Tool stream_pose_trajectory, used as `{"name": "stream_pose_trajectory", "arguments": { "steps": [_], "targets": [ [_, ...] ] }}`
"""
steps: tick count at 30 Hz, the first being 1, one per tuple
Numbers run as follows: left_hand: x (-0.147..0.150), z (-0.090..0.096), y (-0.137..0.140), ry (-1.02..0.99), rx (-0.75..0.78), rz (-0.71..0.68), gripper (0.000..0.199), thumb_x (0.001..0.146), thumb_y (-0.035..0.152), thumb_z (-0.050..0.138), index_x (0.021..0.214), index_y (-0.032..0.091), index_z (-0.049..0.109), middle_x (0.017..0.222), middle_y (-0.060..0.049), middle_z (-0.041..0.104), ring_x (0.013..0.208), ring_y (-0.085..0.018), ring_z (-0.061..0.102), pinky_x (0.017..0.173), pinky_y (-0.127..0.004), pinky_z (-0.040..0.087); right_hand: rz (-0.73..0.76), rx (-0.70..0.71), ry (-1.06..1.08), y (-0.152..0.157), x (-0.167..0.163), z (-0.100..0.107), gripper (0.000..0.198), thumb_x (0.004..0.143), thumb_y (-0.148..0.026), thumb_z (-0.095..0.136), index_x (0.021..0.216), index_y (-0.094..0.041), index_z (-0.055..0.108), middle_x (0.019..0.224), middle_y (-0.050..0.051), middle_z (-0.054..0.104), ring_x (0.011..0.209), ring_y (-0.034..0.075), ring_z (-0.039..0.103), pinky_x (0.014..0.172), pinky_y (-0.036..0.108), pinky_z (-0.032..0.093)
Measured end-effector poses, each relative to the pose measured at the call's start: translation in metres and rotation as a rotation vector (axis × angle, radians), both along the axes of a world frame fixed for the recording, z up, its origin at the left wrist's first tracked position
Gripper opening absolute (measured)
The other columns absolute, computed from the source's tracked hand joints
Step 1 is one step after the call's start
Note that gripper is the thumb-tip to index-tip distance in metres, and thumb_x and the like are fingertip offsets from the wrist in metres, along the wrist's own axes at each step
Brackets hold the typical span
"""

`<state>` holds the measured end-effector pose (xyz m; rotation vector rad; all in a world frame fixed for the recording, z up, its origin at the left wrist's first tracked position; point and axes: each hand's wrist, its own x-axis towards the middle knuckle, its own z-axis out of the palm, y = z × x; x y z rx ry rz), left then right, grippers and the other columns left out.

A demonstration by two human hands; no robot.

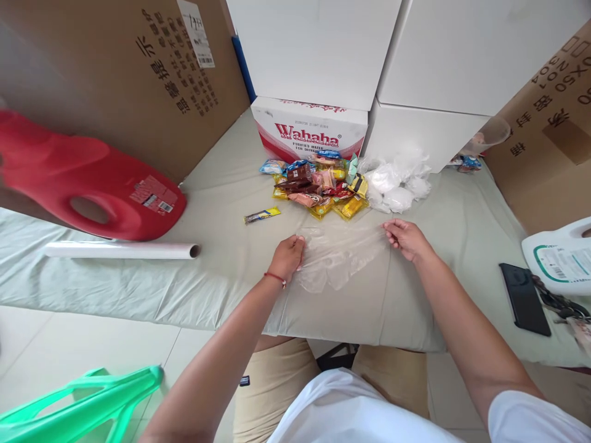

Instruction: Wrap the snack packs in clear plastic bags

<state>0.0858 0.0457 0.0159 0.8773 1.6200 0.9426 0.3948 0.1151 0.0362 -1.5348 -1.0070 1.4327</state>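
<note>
A thin clear plastic bag is stretched sideways between my two hands, just above the cloth-covered table. My left hand is closed on its left edge, a red string bracelet at the wrist. The bag's right end is pinched between the fingers of my right hand. Just beyond the bag lies a pile of wrapped snacks in yellow, brown, red and blue packaging. One narrow yellow-and-dark snack packet rests apart, left of the pile. Crumpled clear plastic bags are heaped to the pile's right.
A Wahaha carton and white boxes stand behind the pile. Leftward are a red jug and a white roll. A phone, keys and a white bottle lie rightward. A green plastic stool is below.
</note>
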Motion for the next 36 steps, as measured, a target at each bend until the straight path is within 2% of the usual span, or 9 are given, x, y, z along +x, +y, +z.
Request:
{"name": "stream_pose_trajectory", "arguments": {
  "steps": [5,7,10,14,19,23,26,30,36],
  "targets": [
    [-0.005,0.002,0.022,-0.005,0.049,0.164,0.023,0.093,0.044,0.053,0.090,0.022,0.050,0.079,0.000,0.058,0.060,-0.013,0.056,0.052,-0.025,0.041,-0.089,0.101,0.055,0.028,-0.005,0.011,0.042,0.070,-0.039,0.087,0.102,-0.024,0.064,0.088,0.001,0.067,0.078,0.014,0.067,0.066,0.025,0.060],
    [-0.007,0.006,0.014,0.202,0.219,0.290,0.026,0.088,0.042,0.061,0.100,0.021,0.051,0.100,-0.006,0.060,0.086,-0.018,0.063,0.065,-0.030,0.050,-0.178,0.163,0.006,0.014,-0.007,0.010,0.045,0.074,-0.046,0.083,0.107,-0.026,0.060,0.098,0.001,0.068,0.085,0.015,0.068,0.069,0.026,0.061],
    [-0.004,0.011,-0.017,0.646,0.571,0.393,0.029,0.086,0.033,0.065,0.109,0.019,0.053,0.115,-0.012,0.058,0.110,-0.025,0.056,0.083,-0.038,0.051,-0.271,0.145,-0.084,-0.022,-0.015,0.000,0.044,0.079,-0.056,0.074,0.104,-0.024,0.056,0.093,0.003,0.069,0.072,0.014,0.067,0.053,0.022,0.055],
    [0.011,0.002,-0.062,0.918,0.733,-0.005,0.013,0.096,0.029,0.054,0.095,0.020,0.063,0.096,-0.009,0.061,0.096,-0.025,0.058,0.086,-0.041,0.048,-0.105,-0.044,-0.102,-0.063,-0.046,-0.018,0.050,0.082,-0.055,0.068,0.116,-0.023,0.054,0.093,0.006,0.072,0.053,0.012,0.060,0.040,0.022,0.041],
    [0.031,-0.015,-0.087,1.224,0.643,-0.239,0.039,0.090,0.048,0.067,0.115,0.018,0.069,0.110,-0.016,0.063,0.101,-0.032,0.055,0.083,-0.044,0.043,0.017,0.124,-0.424,-0.077,-0.084,-0.032,0.087,0.077,-0.047,0.074,0.150,-0.019,0.036,0.101,0.007,0.072,0.063,0.017,0.065,0.058,0.029,0.051],
    [0.035,-0.017,-0.076,1.220,0.628,-0.370,0.025,0.094,0.036,0.064,0.114,0.025,0.073,0.117,-0.013,0.066,0.114,-0.033,0.053,0.089,-0.046,0.041,0.090,0.248,-0.579,-0.072,-0.092,-0.041,0.077,0.081,-0.030,0.066,0.151,-0.017,0.038,0.088,0.003,0.073,0.079,0.022,0.068,0.079,0.034,0.052],
    [0.028,-0.017,-0.063,1.135,0.608,-0.405,0.021,0.098,0.024,0.055,0.095,0.024,0.075,0.106,-0.010,0.071,0.111,-0.030,0.055,0.087,-0.045,0.041,0.137,0.231,-0.502,-0.064,-0.084,-0.045,0.064,0.081,-0.028,0.063,0.142,-0.017,0.047,0.081,0.000,0.073,0.075,0.021,0.068,0.074,0.033,0.052],
    [0.012,-0.023,-0.057,0.911,0.613,-0.356,0.019,0.096,0.021,0.056,0.092,0.022,0.074,0.094,-0.008,0.072,0.101,-0.028,0.057,0.084,-0.043,0.046,0.180,0.243,-0.522,-0.066,-0.064,-0.037,0.036,0.084,-0.031,0.059,0.118,-0.020,0.059,0.083,0.001,0.069,0.066,0.018,0.063,0.067,0.032,0.052],
    [-0.001,-0.023,-0.061,0.624,0.659,-0.248,0.017,0.094,0.020,0.055,0.089,0.022,0.071,0.091,-0.005,0.071,0.096,-0.023,0.060,0.086,-0.039,0.053,0.467,0.741,-0.771,-0.107,-0.070,-0.027,0.059,0.084,-0.030,0.071,0.139,-0.026,0.052,0.133,0.013,0.053,0.111,0.027,0.061,0.094,0.044,0.055]
  ]
}}
